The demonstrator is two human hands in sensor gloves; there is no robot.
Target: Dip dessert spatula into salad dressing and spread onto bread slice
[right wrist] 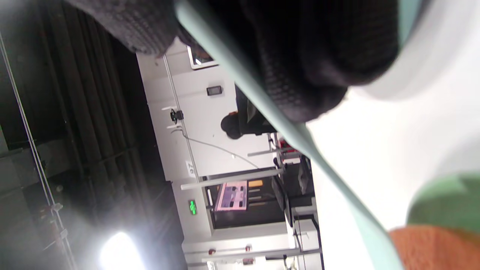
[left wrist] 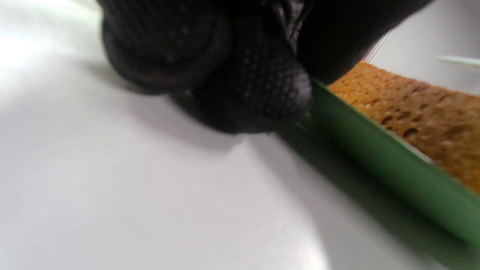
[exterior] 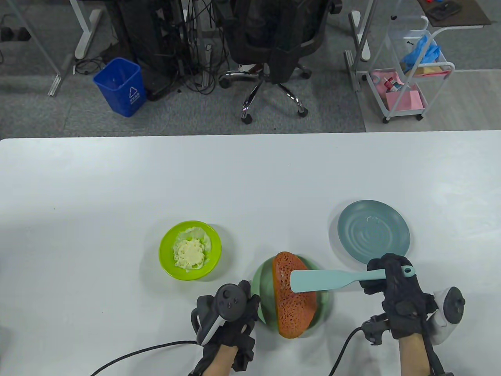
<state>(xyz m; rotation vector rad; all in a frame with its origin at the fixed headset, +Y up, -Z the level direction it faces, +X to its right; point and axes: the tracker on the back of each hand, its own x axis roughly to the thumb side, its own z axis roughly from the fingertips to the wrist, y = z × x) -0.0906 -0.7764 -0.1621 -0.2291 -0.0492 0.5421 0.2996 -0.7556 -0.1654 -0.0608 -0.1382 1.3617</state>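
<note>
An orange-brown bread slice lies on a green plate near the table's front. My right hand grips the handle of a pale teal dessert spatula, and its flat blade hangs over the bread. My left hand rests at the plate's left rim; in the left wrist view its fingertips touch the green plate's edge beside the bread. A lime-green bowl holds pale yellow salad dressing to the left. The right wrist view shows the spatula in my fingers.
A grey-blue plate with a small white smear sits behind my right hand. Glove cables trail off the table's front edge. Beyond the far table edge stand an office chair, a blue bin and a white cart.
</note>
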